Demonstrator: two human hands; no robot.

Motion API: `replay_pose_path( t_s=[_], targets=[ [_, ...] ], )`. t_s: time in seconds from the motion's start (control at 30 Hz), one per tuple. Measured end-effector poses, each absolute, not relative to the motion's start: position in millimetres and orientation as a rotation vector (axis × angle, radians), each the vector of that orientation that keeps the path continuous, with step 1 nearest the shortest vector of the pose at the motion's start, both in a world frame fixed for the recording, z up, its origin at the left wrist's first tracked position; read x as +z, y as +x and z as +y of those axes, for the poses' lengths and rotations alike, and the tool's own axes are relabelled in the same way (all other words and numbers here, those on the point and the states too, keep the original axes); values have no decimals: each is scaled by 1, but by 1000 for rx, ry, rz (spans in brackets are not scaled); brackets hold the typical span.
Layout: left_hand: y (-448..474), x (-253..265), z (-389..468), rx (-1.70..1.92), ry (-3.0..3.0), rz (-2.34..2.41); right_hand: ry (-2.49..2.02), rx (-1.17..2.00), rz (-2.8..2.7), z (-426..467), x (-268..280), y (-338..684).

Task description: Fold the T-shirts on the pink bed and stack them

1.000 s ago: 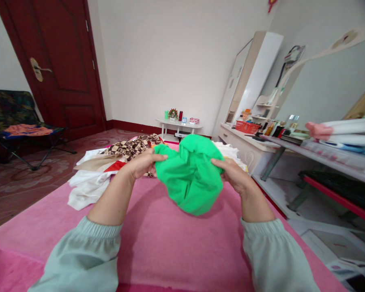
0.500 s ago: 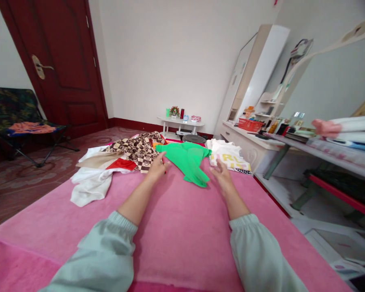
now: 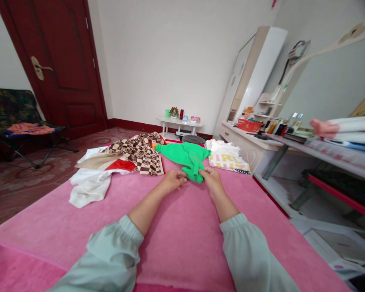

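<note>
A bright green garment lies crumpled on the pink bed cover, its near end bunched toward me. My right hand pinches the right side of that near end between thumb and fingers. At the left side of the same end, my left hand has its fingers curled together on the cloth's edge. To the left, a brown-and-cream checked garment lies in a loose heap with white clothing and a red piece. Right of the green garment sits a folded white shirt with yellow and pink lettering.
Beyond the bed, a low white table holds a small potted plant and several small items. On the right stand a white dresser with a red basket and a grey table. A folding chair is near the door.
Both hands have come inward from either side and closed at the near end of the green garment. That end is now gathered and bunched, where before it hung out flat.
</note>
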State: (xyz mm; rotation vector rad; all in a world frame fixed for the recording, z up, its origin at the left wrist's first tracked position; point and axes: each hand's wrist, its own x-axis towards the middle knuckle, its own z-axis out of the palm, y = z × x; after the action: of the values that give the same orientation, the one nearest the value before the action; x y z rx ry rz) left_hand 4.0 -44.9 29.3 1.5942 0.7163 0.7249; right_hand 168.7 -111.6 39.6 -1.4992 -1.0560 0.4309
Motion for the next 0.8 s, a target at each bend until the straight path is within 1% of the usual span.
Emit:
replay_pose_path(
  t_s=[0.17, 0.23, 0.33, 0.43, 0.63, 0.7, 0.8],
  targets=[
    [12, 38, -48, 888, 1571, 647, -1206, 711, -848, -111, 48, 151],
    [12, 39, -48, 985, 1573, 681, -1118, 774, -795, -112, 48, 144],
    [11, 39, -47, 1091, 1764, 741, -1102, 733, -760, -112, 46, 139],
    [9, 39, -47, 1067, 1945, 730, -1100, 686, -768, -111, 44, 139],
    [2, 49, -55, 1024, 2208, 672, -1133, 745, -802, -107, 45, 142],
    [1, 51, -61, 997, 2313, 695, -1213, 674, -860, -105, 44, 140],
    [3, 51, -67, 981, 2352, 728, -1349, 481, -955, -104, 39, 140]
  ],
)
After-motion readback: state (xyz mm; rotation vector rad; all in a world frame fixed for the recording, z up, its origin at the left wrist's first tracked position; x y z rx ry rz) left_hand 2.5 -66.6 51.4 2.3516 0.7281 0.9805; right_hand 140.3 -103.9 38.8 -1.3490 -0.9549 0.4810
